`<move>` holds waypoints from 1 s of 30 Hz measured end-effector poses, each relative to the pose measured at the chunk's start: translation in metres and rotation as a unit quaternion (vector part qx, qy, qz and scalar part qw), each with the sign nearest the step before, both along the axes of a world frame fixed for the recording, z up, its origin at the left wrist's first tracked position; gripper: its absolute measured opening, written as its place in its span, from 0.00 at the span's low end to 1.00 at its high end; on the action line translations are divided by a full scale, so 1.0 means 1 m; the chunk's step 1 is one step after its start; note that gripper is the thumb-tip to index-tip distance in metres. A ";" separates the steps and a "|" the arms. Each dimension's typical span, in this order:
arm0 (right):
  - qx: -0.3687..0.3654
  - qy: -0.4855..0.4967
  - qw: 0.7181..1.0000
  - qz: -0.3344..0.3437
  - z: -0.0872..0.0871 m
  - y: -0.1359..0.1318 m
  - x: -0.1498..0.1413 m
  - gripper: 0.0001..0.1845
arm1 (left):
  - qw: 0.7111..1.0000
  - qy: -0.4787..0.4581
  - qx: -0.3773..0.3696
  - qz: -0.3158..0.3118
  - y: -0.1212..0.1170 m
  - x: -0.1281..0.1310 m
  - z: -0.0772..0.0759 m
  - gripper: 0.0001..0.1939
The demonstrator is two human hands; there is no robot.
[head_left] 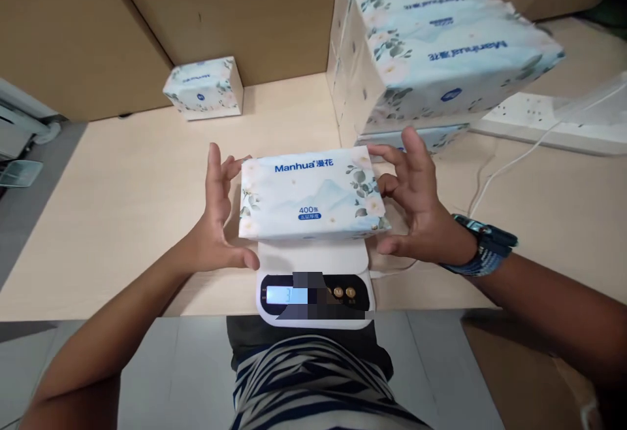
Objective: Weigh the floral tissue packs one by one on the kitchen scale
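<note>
at the dial's centre, a white-and-pale-blue, flower-printed soft tissue packet (313,195) lies across a white plastic digital scale (313,258), apparently so the plate bears its weight. the left hand (211,237) at nine o'clock and right hand (418,214) at three spread loosely, unclenched; fingertip contact is unclear. beneath, a pale wood-grain table (122,175); at twelve, flat brown panels (255,18).

pale table (122,175), white scale (313,257) at near edge, single tissue pack (208,90), stacked tissue packs (416,57), white cable (507,158)
</note>
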State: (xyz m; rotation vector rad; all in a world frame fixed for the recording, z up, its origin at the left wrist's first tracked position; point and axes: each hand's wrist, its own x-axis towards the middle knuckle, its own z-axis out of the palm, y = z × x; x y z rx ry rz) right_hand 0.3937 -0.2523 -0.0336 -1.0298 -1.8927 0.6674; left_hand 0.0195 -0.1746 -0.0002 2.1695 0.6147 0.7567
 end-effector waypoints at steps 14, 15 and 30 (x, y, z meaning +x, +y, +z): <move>0.040 -0.016 0.998 0.036 -0.005 0.000 -0.002 0.85 | 0.999 0.014 -0.045 -0.005 -0.015 -0.004 -0.010 0.89; 0.039 -0.015 0.999 0.033 -0.007 0.000 -0.002 0.85 | 0.998 0.017 -0.053 -0.005 -0.016 -0.004 -0.011 0.89; 0.031 -0.024 0.999 0.017 -0.012 0.000 -0.003 0.85 | 0.996 -0.055 -0.057 -0.025 -0.013 0.010 -0.031 0.87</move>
